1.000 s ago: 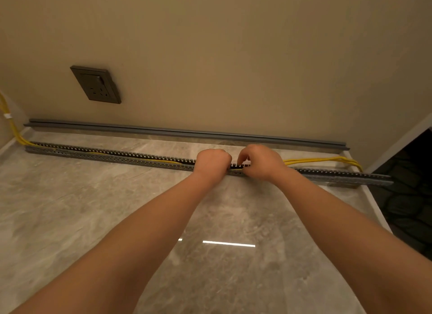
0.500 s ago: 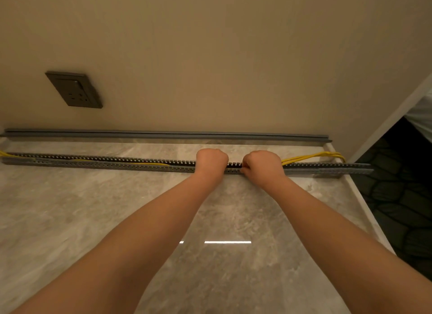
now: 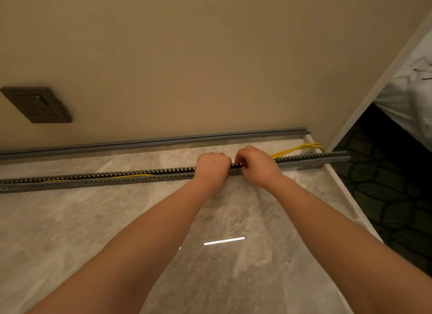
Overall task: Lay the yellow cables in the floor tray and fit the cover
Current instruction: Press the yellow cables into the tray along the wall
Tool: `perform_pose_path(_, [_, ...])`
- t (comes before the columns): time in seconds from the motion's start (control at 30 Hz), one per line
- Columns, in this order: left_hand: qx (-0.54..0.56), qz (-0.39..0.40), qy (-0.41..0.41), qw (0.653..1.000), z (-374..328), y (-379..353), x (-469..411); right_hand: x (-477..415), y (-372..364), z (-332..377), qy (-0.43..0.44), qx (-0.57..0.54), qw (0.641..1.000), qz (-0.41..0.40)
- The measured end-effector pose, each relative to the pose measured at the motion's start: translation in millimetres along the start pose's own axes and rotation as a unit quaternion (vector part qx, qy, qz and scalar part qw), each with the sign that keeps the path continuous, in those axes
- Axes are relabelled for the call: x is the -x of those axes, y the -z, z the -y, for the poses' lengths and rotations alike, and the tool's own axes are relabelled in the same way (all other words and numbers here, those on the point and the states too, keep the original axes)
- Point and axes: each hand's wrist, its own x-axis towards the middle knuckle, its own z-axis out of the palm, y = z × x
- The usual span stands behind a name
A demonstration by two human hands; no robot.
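Marble floor — slotted grey tray, yellow cables

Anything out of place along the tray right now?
Yes. Right of the right hand, the yellow cables loop out behind the slotted tray instead of lying inside it. The cover lies loose against the wall, not fitted.

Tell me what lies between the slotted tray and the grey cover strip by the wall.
Head view: only bare marble floor lies between the tray and the cover strip.
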Motion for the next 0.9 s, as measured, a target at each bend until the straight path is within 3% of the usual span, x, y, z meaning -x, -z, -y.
perform_pose_path(0.37, [-0.048,0.061,-0.011,0.997,-18.8,18.5,-12.9,10.9,11.5,-19.3,-0.085,0.114,0.990,0.012])
perform_pose_path(0.53, [-0.067,0.104,0.033,0.992,-30.9,25.2,-16.7,8.4,22.3,-39.1,-0.055,0.162,0.985,0.025])
perform_pose_path(0.7, [-0.060,0.133,0.094,0.985,-42.3,25.6,-23.6,2.2,29.2,-56.3,0.037,0.191,0.980,0.040])
perform_pose_path(0.9, [-0.057,0.116,0.154,0.979,-55.9,27.1,-21.6,0.4,27.0,-69.4,0.086,0.209,0.974,0.026])
